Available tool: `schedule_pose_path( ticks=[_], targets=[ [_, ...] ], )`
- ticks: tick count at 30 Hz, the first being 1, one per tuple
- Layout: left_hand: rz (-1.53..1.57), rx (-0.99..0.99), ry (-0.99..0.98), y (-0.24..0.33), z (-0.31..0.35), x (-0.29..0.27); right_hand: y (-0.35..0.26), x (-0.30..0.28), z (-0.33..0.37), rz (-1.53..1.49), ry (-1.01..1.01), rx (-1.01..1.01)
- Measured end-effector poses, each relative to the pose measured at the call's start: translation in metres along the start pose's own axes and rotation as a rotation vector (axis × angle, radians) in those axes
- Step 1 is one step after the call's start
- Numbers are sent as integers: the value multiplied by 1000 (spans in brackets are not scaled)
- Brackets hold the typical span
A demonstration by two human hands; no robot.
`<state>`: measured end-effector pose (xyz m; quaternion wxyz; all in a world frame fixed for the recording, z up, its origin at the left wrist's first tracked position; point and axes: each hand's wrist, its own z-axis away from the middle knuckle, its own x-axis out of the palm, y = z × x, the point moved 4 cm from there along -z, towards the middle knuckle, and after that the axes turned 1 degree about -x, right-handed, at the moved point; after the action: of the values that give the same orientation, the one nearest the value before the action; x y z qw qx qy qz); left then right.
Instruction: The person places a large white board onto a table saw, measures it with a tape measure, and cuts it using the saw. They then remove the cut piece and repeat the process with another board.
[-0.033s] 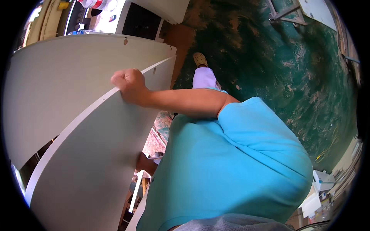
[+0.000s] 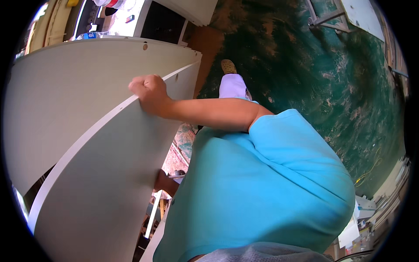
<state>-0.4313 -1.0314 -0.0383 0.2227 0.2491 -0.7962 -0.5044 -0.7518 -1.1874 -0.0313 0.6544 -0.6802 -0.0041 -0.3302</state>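
Note:
A large white board (image 2: 118, 161) stands on edge, tilted, along my left side. My right hand (image 2: 152, 94) is closed over its upper edge, with the fingers curled round to the far face. Lower down, my left hand (image 2: 163, 181) is at the board's lower edge, partly covered by my blue shirt; its fingers are hidden. Just beyond stands a second white board (image 2: 78, 105) with a round hole near its top edge. The two boards come close together at their far end and spread apart toward me.
A bottle (image 2: 111, 3) and small items lie on a white surface behind the boards, beside a dark-fronted cabinet (image 2: 161, 24). A wheeled metal frame (image 2: 327, 17) stands on the worn green floor (image 2: 301, 83) at the far right. Clutter and a yellow cord (image 2: 361, 178) lie at the right.
The whole view has shifted very slightly. My right hand keeps its hold on the board's upper edge, and the left hand stays at the lower edge.

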Motion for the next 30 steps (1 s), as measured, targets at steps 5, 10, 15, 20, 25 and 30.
schedule_pose_path(
  ticks=[5, 10, 15, 20, 25, 30],
  targets=[
    [-112, -19, 59, -36, -39, 52, 22, 8, -85, 8, -51, 58],
    [-176, -37, 39, -65, -60, 90, 39, 9, -143, -16, -76, 70],
    [-188, -80, 4, -88, -77, 110, 57, 8, -174, -26, -111, 68],
    [-185, -97, -10, -105, -97, 117, 75, 16, -197, -95, -113, 102],
    [-168, -86, 15, -110, -112, 112, 102, 33, -215, 184, -75, -234],
    [-144, -79, 74, -128, -120, 110, 96, 57, -217, 321, 116, -366]
  ],
)
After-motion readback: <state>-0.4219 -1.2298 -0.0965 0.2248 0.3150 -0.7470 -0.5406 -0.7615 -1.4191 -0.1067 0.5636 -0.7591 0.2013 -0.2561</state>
